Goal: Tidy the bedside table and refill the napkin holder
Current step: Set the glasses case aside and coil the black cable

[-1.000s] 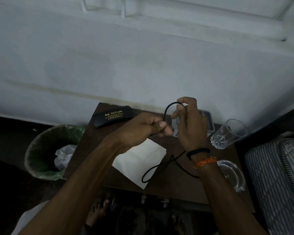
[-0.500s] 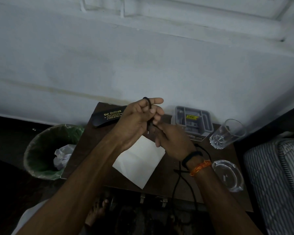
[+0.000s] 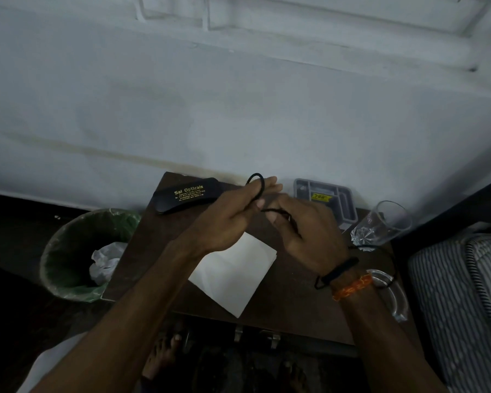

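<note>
Black cord [image 3: 256, 191] looped over the outstretched fingers of the left hand [image 3: 230, 222], pinned there under the thumb; strand pinched in the narrow curl of the right hand [image 3: 306, 236], both held just above the dark wooden table [image 3: 289, 313]. Slack trailing off rightward past the right wrist, close by the foot of the glass tumbler [image 3: 380, 228] and across the clear ashtray [image 3: 394, 296]; far end not visible.

Likely step: coiling the cord into a neat hank before putting it away.

To do it well:
- Keep the left thumb firm on the first turn, or the whole loop slips off the fingertips.
- Feed with the right hand loosely closed, letting the strand slide through rather than dragging it.
- Lay each turn beside the one before, same size, no crossing.
- Draw the slack in gently: a snag at the tumbler probably tips it, and glass near a table edge is a poor thing to jerk against.
- Lift the trailing part clear of the ashtray before pulling.

White napkin [image 3: 233, 276] flat on the table beneath the forearms, well apart from the grey compartmented holder [image 3: 345, 199] at the back by the wall; holder showing no napkin inside, so refilling apparently yet to come.
</note>
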A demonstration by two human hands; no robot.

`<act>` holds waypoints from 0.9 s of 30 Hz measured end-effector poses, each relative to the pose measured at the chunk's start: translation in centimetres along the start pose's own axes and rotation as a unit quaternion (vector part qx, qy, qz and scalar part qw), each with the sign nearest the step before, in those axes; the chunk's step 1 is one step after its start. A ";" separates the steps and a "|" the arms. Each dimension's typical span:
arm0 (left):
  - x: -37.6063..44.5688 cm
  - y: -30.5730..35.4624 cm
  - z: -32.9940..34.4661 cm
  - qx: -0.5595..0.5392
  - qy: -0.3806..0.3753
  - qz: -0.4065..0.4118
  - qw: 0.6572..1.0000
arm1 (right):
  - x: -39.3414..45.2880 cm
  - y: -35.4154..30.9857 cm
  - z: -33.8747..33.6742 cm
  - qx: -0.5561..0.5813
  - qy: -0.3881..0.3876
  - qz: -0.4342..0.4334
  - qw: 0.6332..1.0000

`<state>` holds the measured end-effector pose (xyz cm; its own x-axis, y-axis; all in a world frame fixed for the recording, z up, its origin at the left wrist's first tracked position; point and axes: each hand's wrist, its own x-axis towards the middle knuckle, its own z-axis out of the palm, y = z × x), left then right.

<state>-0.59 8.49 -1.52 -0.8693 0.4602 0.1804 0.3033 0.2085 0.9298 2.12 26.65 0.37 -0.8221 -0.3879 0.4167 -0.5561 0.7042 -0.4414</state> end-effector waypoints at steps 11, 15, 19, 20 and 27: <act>-0.7 3.0 -1.3 -0.187 -0.150 -0.031 0.970 | 0.7 0.6 -0.2 -0.066 0.197 -0.024 0.978; -0.5 3.6 -0.5 -0.331 -0.111 -0.048 0.936 | 0.9 1.0 -0.3 -0.090 0.216 0.010 0.972; 0.0 4.0 0.8 -0.442 -0.074 -0.086 0.890 | 0.7 1.3 -0.5 -0.104 0.208 0.032 0.972; 0.1 4.1 1.0 -0.465 -0.071 -0.086 0.878 | 0.6 1.5 -0.7 -0.098 0.200 0.035 0.974; 0.5 3.6 1.7 -0.610 -0.068 -0.079 0.785 | 0.4 2.0 -0.5 -0.061 0.102 0.070 0.990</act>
<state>0.79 10.96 1.37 -0.7838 0.6167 0.0725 -0.4763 -0.6720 0.5670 0.76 28.21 0.09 -0.8416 -0.1609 0.5156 -0.4085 0.8141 -0.4128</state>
